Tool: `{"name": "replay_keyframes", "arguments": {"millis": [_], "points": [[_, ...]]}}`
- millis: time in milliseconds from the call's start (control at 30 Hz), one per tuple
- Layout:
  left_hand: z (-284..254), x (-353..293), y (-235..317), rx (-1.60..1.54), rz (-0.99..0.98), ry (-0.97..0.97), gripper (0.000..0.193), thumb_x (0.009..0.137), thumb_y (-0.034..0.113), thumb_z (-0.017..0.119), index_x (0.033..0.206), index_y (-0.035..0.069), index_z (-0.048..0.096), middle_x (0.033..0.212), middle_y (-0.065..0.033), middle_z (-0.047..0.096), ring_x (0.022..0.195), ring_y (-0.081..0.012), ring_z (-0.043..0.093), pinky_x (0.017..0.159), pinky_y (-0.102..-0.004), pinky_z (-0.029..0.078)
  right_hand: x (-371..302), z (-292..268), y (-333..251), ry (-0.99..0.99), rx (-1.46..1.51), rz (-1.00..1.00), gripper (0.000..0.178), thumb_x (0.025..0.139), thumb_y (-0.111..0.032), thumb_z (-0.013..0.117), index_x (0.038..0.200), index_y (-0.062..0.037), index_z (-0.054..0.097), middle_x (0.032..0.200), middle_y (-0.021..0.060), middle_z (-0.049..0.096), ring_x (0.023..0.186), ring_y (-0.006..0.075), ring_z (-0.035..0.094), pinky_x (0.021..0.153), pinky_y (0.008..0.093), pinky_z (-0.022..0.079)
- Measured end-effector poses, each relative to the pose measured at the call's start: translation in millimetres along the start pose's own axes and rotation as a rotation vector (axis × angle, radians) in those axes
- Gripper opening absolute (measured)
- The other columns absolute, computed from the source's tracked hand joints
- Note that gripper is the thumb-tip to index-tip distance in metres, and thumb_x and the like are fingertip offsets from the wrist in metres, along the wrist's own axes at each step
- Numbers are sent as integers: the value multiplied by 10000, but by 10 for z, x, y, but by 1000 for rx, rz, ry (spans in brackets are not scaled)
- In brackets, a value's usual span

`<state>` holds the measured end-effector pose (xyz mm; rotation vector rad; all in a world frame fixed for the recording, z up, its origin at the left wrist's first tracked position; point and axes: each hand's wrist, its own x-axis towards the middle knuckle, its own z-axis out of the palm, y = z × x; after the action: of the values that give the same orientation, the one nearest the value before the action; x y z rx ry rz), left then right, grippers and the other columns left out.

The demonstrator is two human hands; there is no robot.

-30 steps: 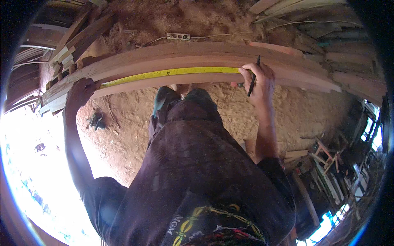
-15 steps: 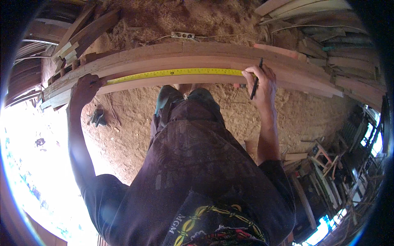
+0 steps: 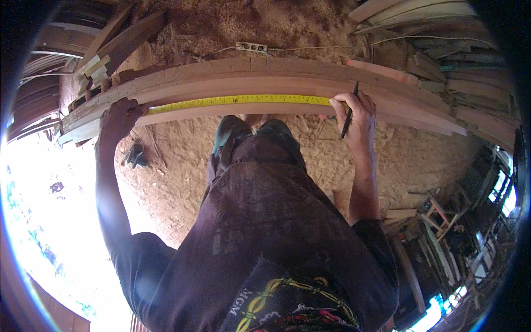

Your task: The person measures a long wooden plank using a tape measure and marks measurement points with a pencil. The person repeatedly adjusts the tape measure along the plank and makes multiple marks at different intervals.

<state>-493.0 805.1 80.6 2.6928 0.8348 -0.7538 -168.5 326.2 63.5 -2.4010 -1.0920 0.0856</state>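
Observation:
A yellow tape measure (image 3: 238, 100) lies stretched along a long wooden plank (image 3: 221, 113), running between my two hands. My left hand (image 3: 119, 117) is closed at the tape's left end, its fingers curled over the plank's edge. At the right end, my right hand (image 3: 358, 113) pinches the tape between thumb and finger. A black pen (image 3: 348, 115), tilted, is also tucked in my right hand. Behind the measured plank lies more timber (image 3: 249, 69), set side by side with it. The tape's case is not visible.
A power strip (image 3: 251, 47) with a cable lies on sawdust beyond the planks. Stacked boards (image 3: 105, 55) stand at the far left, more timber (image 3: 442, 44) at the far right. A dark tool (image 3: 134, 154) rests on the sandy floor at left. Wood scraps (image 3: 437, 221) clutter the right.
The whole view has shifted slightly, so everything appears a little further right and lower. Both hands keep their hold on the tape, which stays stretched along the plank.

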Motion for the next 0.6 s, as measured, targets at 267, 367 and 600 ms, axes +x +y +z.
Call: {"name": "replay_keyframes", "arguments": {"millis": [267, 367, 600], "points": [[-60, -4, 161, 52, -90, -10, 430, 991, 510, 713, 1023, 92, 812, 937, -147, 706, 947, -350, 724, 843, -498, 539, -8, -6, 19, 15, -9, -1, 146, 935, -234, 809, 925, -116, 725, 806, 105, 672, 861, 368, 655, 802, 498, 476], [-1, -14, 144, 85, -60, 41, 434, 996, 520, 699, 1035, 103, 811, 978, -147, 714, 976, -360, 725, 855, -506, 544, -5, 1, 24, 24, -16, -6, 146, 936, -239, 809, 935, -121, 724, 814, 101, 680, 869, 365, 659, 811, 497, 475], [41, 1, 159, 120, -80, 32, 432, 1013, 521, 666, 1033, 109, 797, 1022, -152, 718, 1016, -384, 716, 874, -521, 547, -30, -28, 21, -9, -5, 38, 128, 940, -197, 810, 948, -87, 744, 905, 99, 719, 900, 338, 669, 871, 489, 476]]}}
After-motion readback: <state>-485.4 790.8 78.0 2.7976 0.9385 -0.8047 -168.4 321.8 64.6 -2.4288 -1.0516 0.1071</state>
